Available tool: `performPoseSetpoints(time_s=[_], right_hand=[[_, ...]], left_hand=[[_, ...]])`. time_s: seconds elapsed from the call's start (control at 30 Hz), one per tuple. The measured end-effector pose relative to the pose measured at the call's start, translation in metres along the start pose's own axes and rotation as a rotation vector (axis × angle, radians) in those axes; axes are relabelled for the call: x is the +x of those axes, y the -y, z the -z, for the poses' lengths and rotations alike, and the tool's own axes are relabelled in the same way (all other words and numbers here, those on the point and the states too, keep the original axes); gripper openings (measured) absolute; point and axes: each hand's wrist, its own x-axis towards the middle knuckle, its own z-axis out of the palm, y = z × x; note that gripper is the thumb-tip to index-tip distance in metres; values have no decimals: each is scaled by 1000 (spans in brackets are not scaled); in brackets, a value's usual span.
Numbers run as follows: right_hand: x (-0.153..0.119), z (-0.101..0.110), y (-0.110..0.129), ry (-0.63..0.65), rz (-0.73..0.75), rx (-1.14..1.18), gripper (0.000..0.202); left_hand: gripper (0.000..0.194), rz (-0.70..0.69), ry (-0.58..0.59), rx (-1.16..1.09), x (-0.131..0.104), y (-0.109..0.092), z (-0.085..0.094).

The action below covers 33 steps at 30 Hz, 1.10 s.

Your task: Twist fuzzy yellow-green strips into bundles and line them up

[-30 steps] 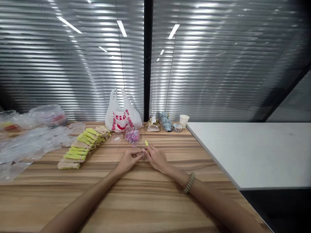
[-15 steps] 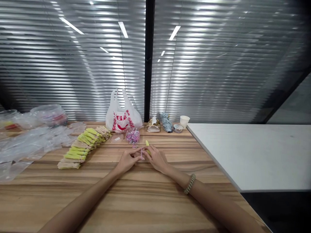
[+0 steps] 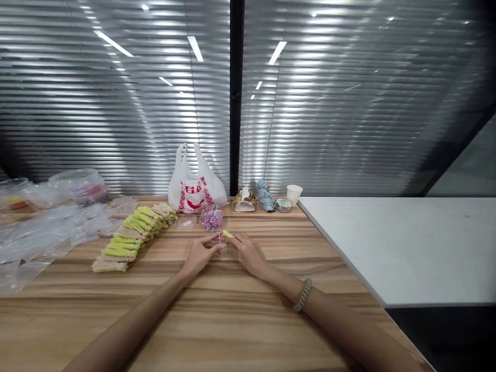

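Observation:
Over the middle of the wooden table, my left hand (image 3: pixel 199 257) has a thin purple elastic band (image 3: pixel 219 240) stretched upright between thumb and forefinger. My right hand (image 3: pixel 248 254) is close beside it, its fingers closed on a small yellow bundle (image 3: pixel 228 234) whose end points left toward the band. The bundle's lower part is hidden by the fingers. Just beyond my hands sits a clear tub of pink and purple elastic bands (image 3: pixel 212 219). To the left, similar yellow and beige bundles (image 3: pixel 134 234) lie in a long overlapping row.
Clear plastic bags (image 3: pixel 50 227) and clear round containers (image 3: pixel 79 185) cover the left side. Along the back stand a white carrier bag (image 3: pixel 197 194), a gold tissue pack (image 3: pixel 245 200), a folded umbrella (image 3: pixel 265 195), a tape roll (image 3: pixel 283 205) and a paper cup (image 3: pixel 294 194). A clear lid (image 3: pixel 186 222) lies near the tub.
The yellow bundle has tipped from nearly upright to slanting left, and its end is closer to the band. My left hand has shifted slightly left with the band still stretched.

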Motion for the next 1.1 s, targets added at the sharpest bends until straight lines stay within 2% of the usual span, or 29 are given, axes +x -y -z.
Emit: performPoseSetpoints(time_s=[0.2,0.43,0.6,0.77,1.1], right_hand=[[-1,2,1,39,34,-85,41],[-1,6,4,53,101,-151,25],[-1,9,6,61,160,-252,23],[-2,8,5,78,191,-309,24],[-3,7,4,103,151,-236,26]], left_hand=[[56,17,-62,6,1,0,-1],[53,20,-60,10,1,-1,-2],[49,-11,14,20,2,4,-1],[44,-19,40,13,3,10,0],[38,-29,86,-29,7,16,0]])
